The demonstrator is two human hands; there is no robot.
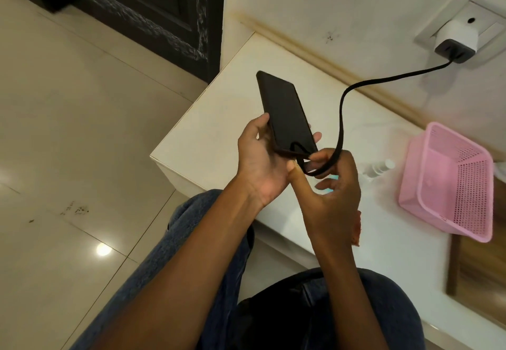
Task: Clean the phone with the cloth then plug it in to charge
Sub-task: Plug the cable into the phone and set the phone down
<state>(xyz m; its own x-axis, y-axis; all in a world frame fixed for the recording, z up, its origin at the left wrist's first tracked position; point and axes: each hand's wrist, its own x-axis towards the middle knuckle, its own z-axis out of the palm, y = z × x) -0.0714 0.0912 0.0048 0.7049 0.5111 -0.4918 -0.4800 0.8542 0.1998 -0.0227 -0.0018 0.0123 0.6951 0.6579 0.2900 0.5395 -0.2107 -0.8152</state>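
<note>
A black phone (284, 111) with a dark screen is held above the white counter (219, 119), its lower end cradled in my left hand (260, 163). My right hand (334, 185) pinches the end of a black charging cable (342, 108) right at the phone's bottom edge; whether the plug is seated is hidden by my fingers. The cable loops up to a charger adapter (454, 43) plugged into a wall socket (465, 21). A bit of light blue cloth (328, 188) shows under my right hand.
A pink perforated basket (449, 182) stands on the counter at the right, with a small clear spray bottle (379, 167) beside it. A wooden board (476, 273) lies at the far right. Dark door (137, 7) and tiled floor are to the left.
</note>
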